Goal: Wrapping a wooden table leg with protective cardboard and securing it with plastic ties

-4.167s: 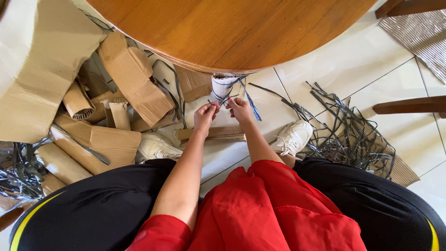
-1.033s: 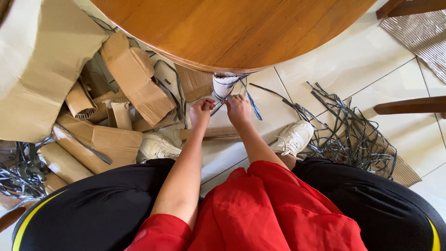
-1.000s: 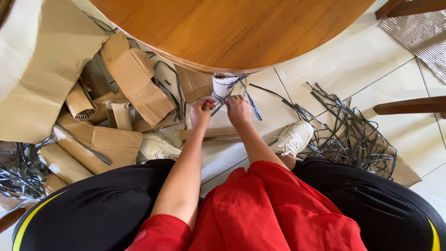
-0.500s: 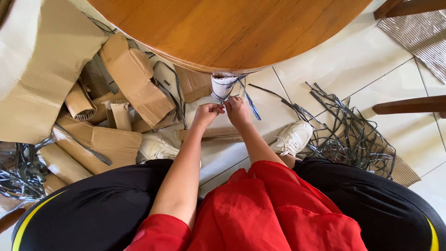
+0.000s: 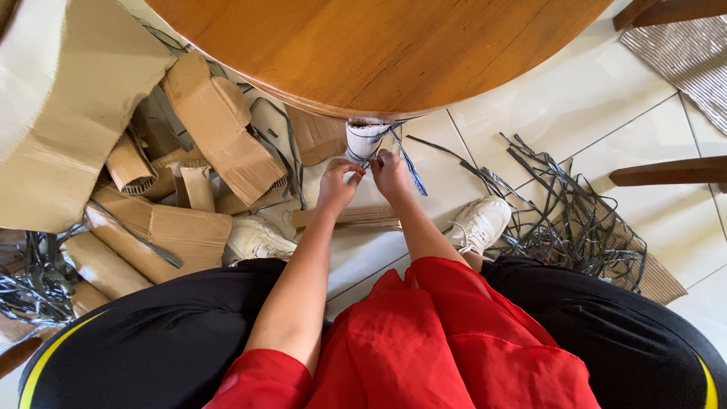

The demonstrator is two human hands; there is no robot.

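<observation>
Reaching down between your knees, you have both hands at a white rolled bundle (image 5: pixel 364 139) that stands just under the edge of the round wooden table (image 5: pixel 379 45). Your left hand (image 5: pixel 337 185) has its fingers curled in, pinching a thin dark strap (image 5: pixel 399 154) at the lower side of the bundle. Your right hand (image 5: pixel 391 173) is closed the same way, fingertips pressed on the strap right beside the left hand's, so the two hands nearly touch. The strap runs around the bundle, and a loose end trails down to the right over the white floor tiles (image 5: pixel 575 106).

Your white sneakers (image 5: pixel 478 223) rest on the tiles to either side of your forearms. A flat cardboard strip (image 5: pixel 356 216) lies on the floor just below your hands. To your left sits a heap of torn cardboard pieces (image 5: pixel 204 129), some rolled, some folded. To your right a tangle of dark straps (image 5: pixel 575 220) is spread over a corrugated sheet. A wooden chair leg (image 5: pixel 666 173) shows at the right edge.
</observation>
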